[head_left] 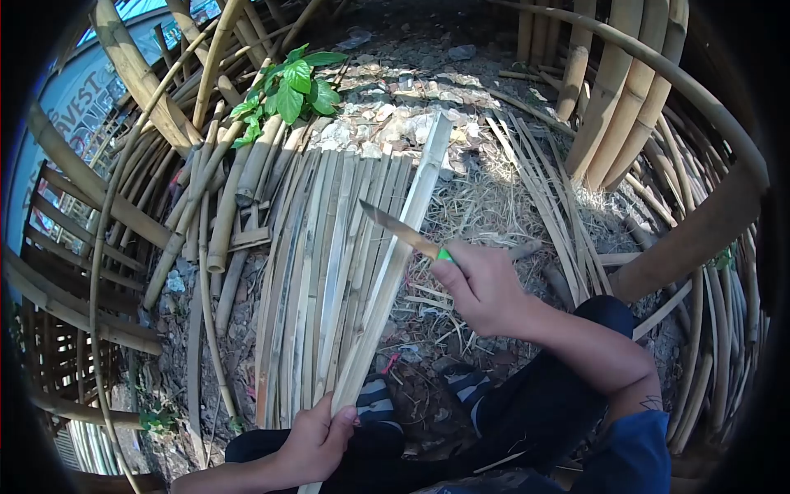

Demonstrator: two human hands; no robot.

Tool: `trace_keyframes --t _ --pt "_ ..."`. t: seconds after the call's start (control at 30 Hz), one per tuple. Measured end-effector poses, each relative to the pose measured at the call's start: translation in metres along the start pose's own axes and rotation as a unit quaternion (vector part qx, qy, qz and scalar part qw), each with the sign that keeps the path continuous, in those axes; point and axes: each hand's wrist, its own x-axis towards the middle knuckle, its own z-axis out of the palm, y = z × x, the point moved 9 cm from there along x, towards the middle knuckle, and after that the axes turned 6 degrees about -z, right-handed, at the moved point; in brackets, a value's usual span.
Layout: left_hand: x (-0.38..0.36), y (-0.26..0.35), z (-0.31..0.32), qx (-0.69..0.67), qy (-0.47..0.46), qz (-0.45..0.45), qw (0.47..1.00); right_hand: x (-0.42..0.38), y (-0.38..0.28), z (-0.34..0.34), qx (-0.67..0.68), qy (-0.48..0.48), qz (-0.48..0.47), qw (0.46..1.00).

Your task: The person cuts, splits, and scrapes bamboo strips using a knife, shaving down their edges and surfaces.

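Note:
My left hand (317, 442) grips a long split bamboo strip (385, 288) close to its near end, low in the view by my knee. The strip slants up and away to the right, its far end over the sunlit ground. A knife (401, 230) with a green band at the handle is in my right hand (484, 288), fingers wrapped round it. Its blade crosses over the strip about midway, tip pointing up-left. Left of the held strip lies a row of split bamboo strips (317, 247), side by side on the ground.
More thin strips (555, 198) lie to the right on shavings (485, 206). Thick bamboo poles (625, 99) stand at the upper right, and a curved pole (699, 90) arches over that side. Bamboo poles (239, 177) and a leafy green plant (292, 86) are at the upper left. Striped footwear (378, 399) shows below.

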Motion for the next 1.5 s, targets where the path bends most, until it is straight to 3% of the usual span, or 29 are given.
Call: trace_keyframes --t 0.03,0.1,0.2,0.37,0.43,0.63,0.77,0.83,0.87,0.93,1.0,1.07,1.23,1.5 --pt "0.001 0.004 0.000 -0.001 0.001 -0.004 1.000 -0.009 -0.016 0.024 0.006 -0.052 -0.036 0.998" --pt "0.002 0.017 0.000 0.148 0.024 -0.013 0.989 -0.035 -0.051 0.067 -0.028 -0.146 -0.115 0.982" --pt "0.002 0.030 0.004 0.170 0.033 0.018 0.985 -0.040 -0.058 0.077 -0.034 -0.151 -0.107 0.982" --pt "0.000 0.030 0.005 0.217 0.047 0.023 0.975 -0.040 -0.051 0.073 -0.057 -0.126 -0.150 0.979" --pt "0.000 0.032 0.004 0.228 0.047 0.024 0.972 -0.043 -0.053 0.071 -0.124 -0.092 -0.217 0.964" --pt "0.001 0.029 -0.001 0.224 0.039 0.008 0.974 -0.047 -0.039 0.079 -0.149 -0.084 -0.239 0.956" --pt "0.003 0.028 -0.006 0.216 0.028 0.000 0.976 -0.046 -0.031 0.087 -0.164 -0.107 -0.218 0.956" --pt "0.000 0.021 -0.009 0.215 0.028 -0.006 0.976 -0.040 -0.005 0.085 -0.166 -0.097 -0.116 0.974" --pt "-0.004 0.013 -0.015 0.232 0.044 -0.009 0.972 -0.035 0.011 0.081 -0.165 -0.094 -0.116 0.975" --pt "-0.007 0.010 -0.019 0.245 0.056 -0.010 0.968 -0.028 0.077 0.065 -0.165 -0.115 0.038 0.979" --pt "-0.005 0.007 -0.019 0.228 0.036 -0.054 0.971 -0.031 0.075 0.072 -0.119 -0.078 0.039 0.989" --pt "-0.003 0.011 -0.020 0.227 0.039 -0.033 0.973 -0.033 0.059 0.073 -0.075 -0.043 0.041 0.995" --pt "0.000 0.013 -0.012 0.243 0.025 -0.012 0.970 -0.042 -0.029 0.104 -0.061 -0.170 -0.073 0.981" --pt "-0.006 0.009 -0.015 0.259 0.033 -0.013 0.965 -0.040 -0.003 0.098 -0.118 -0.137 -0.115 0.977"
